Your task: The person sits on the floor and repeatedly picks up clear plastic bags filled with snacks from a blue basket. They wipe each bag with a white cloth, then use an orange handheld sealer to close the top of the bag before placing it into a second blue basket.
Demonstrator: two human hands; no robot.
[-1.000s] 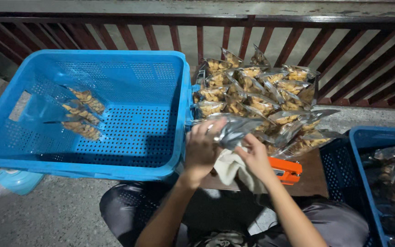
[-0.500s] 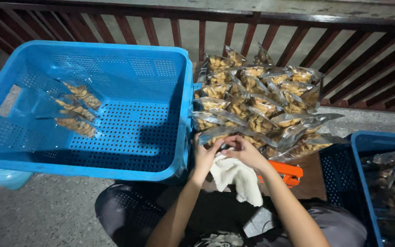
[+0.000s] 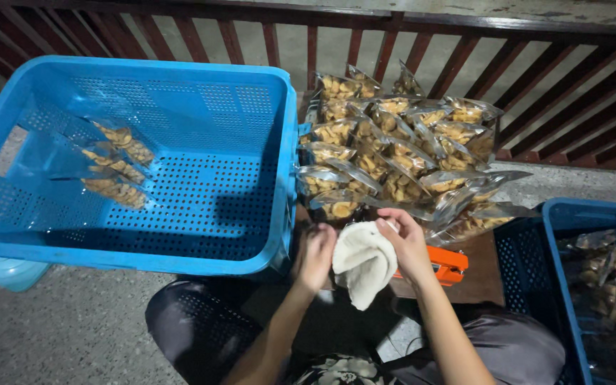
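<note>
Blue crate point(image 3: 251, 257) beside snack bags point(image 3: 401, 153)

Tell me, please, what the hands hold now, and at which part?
Right hand holds a white cloth by its upper edge; left hand touches its left side.

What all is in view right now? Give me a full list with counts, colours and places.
Large crate: one, blue, perforated, left of centre.
Snack bags in the large crate: about three, clear with golden-brown pieces, at its left side.
Pile of snack bags: too many to count, clear with golden-brown pieces, centre, right of the large crate.
Second crate: one, blue, at the right edge, with more bags inside.
Cloth: one, off-white, between the hands.
Orange tool: one, partly hidden behind the right hand.
Railing: dark red bars, along the top.
Left hand: touching the cloth.
Right hand: gripping the cloth.
</note>
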